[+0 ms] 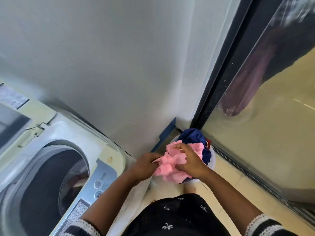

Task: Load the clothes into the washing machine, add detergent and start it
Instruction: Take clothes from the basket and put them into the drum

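1. I am gripping the pink garment (167, 165) with both hands: my left hand (144, 165) is pinching its near-left edge, and my right hand (189, 161) is curling its fingers into the bunched middle.
2. The pink garment is lying on top of the pile in the pale laundry basin (213, 161), which is sitting on the floor in the corner between the wall and the glass door (255, 133).
3. A navy garment (194, 136) is lying under it, toward the basin's far rim.
4. The cloth is looking light, soft and floppy, so I am judging that loose ends will trail; gathering the bulk in 2 handfuls should be the better hold.
5. The top-loading washing machine (110, 157) is standing open just beside the basin on my left, with some clothes already showing inside the drum (51, 184).
6. Detergent is not showing anywhere.
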`<state>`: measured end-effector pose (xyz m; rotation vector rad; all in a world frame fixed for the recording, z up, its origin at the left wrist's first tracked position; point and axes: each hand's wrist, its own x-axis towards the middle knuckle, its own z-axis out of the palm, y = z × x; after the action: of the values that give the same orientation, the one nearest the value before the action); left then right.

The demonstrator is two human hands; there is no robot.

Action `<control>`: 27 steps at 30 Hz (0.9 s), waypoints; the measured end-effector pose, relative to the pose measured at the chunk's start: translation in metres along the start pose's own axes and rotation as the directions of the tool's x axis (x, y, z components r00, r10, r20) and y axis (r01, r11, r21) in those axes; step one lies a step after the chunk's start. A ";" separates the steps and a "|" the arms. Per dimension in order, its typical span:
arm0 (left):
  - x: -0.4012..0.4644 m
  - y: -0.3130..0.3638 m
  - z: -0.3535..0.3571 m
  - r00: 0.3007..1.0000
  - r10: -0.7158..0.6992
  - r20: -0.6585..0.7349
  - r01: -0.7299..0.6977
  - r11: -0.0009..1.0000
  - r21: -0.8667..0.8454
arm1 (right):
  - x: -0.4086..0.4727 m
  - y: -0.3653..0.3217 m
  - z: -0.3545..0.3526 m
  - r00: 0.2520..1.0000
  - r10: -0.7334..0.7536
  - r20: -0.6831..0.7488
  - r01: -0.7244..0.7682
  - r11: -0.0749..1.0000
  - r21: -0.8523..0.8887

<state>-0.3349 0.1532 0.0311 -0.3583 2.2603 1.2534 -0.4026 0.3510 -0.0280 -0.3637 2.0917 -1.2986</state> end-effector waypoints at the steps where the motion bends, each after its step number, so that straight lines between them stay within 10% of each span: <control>1: -0.012 0.007 -0.005 0.997 0.081 -0.007 -0.081 0.997 -0.004 | 0.002 0.004 0.001 0.999 -0.005 0.038 0.010 0.992 -0.124; 4: -0.046 0.033 -0.028 0.948 0.305 -0.088 -0.305 0.952 0.016 | 0.011 0.011 0.009 0.975 0.039 0.219 0.034 0.947 -0.319; 8: -0.089 0.047 -0.068 0.878 0.462 -0.126 -0.462 0.886 0.027 | 0.030 0.009 0.022 0.998 0.005 0.068 0.018 0.940 -0.340; 13: -0.092 0.001 -0.087 0.903 0.224 -0.368 -0.075 0.924 0.376 | 0.024 -0.032 -0.007 0.991 -0.038 -0.125 -0.033 0.856 -0.516; 20: -0.078 0.011 -0.025 0.985 0.148 -0.088 -0.158 0.981 -0.114 | -0.027 -0.163 -0.023 0.949 -0.294 -0.117 0.211 0.863 -0.459; 27: -0.043 0.032 0.000 0.902 0.234 -0.362 -0.340 0.903 -0.264 | -0.055 -0.196 -0.012 0.925 -0.376 -0.059 0.341 0.888 -0.309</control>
<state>-0.3140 0.1694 0.0775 -0.3741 2.4446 1.8518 -0.3875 0.2959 0.1674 -0.8605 2.4057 -1.2303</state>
